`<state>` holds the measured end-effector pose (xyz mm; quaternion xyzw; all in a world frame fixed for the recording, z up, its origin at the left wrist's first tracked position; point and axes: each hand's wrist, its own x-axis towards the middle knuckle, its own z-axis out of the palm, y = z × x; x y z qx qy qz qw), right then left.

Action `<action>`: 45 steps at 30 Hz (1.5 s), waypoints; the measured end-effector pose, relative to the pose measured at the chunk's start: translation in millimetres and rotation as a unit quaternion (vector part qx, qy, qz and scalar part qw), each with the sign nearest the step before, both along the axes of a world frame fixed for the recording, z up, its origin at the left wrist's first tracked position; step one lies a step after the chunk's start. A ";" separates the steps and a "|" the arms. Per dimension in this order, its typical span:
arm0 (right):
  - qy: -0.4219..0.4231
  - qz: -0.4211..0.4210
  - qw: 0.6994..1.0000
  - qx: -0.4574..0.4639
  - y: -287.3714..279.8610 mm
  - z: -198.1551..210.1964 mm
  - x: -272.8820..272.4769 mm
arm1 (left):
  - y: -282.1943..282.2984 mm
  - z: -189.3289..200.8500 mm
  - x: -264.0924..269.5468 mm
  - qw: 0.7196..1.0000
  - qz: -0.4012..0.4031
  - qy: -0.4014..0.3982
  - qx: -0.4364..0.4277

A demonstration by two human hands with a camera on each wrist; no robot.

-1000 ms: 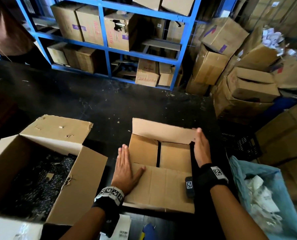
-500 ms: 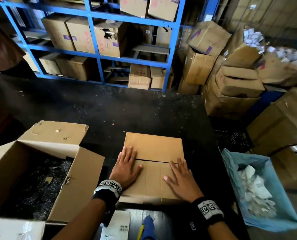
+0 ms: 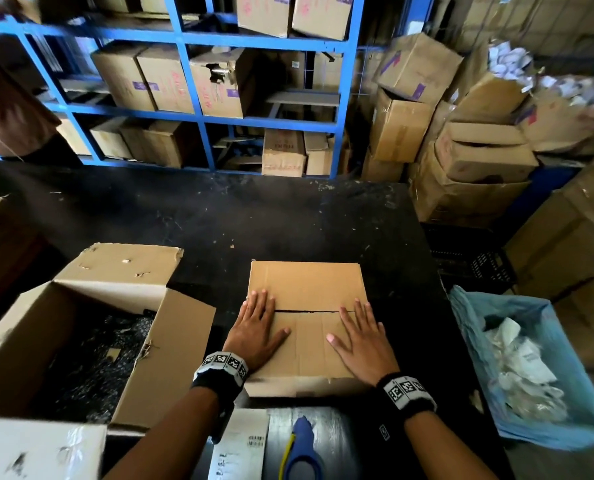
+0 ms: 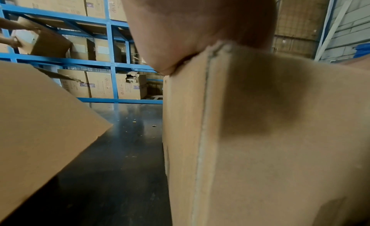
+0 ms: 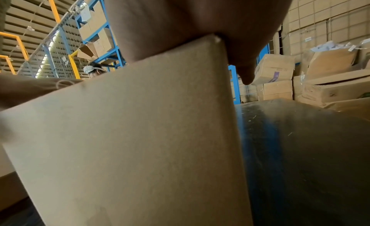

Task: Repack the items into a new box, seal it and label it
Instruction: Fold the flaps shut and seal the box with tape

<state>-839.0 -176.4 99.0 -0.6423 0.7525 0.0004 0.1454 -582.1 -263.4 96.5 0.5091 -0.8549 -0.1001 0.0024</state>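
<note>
A small brown cardboard box sits on the black table with its flaps folded flat. My left hand lies flat on the box's left side, fingers straight across the seam. My right hand lies flat on its right side. The wrist views show each palm resting on a top corner of the small box. To the left stands a larger open box holding dark bubble-wrapped items. A blue tape dispenser and a label sheet lie at the near edge.
A blue bag of white paper waste stands to the right of the table. Blue shelving with cartons fills the back. Stacked cartons crowd the right. A black crate sits beside the table's right edge.
The small box's flaps went from open to folded flat. My right hand moved from the right flap's edge onto the top, then slid right; both palms now press the flaps.
</note>
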 end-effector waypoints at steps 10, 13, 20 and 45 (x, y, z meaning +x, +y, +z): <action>-0.002 -0.031 0.999 -0.011 4.5 -1.9 8.5 | 17.9 -3.8 1.6 1.000 0.005 -0.013 0.008; 0.021 -0.030 0.999 0.005 13.0 1.1 20.8 | 21.0 -3.9 1.9 1.000 -0.002 -0.013 0.001; 0.025 -0.093 0.995 -0.001 60.6 3.3 60.8 | 17.9 -6.4 3.0 1.000 -0.017 -0.008 -0.010; -0.172 -0.401 0.899 0.025 167.3 -30.4 201.1 | 16.7 -9.6 8.5 0.999 -0.043 0.030 0.008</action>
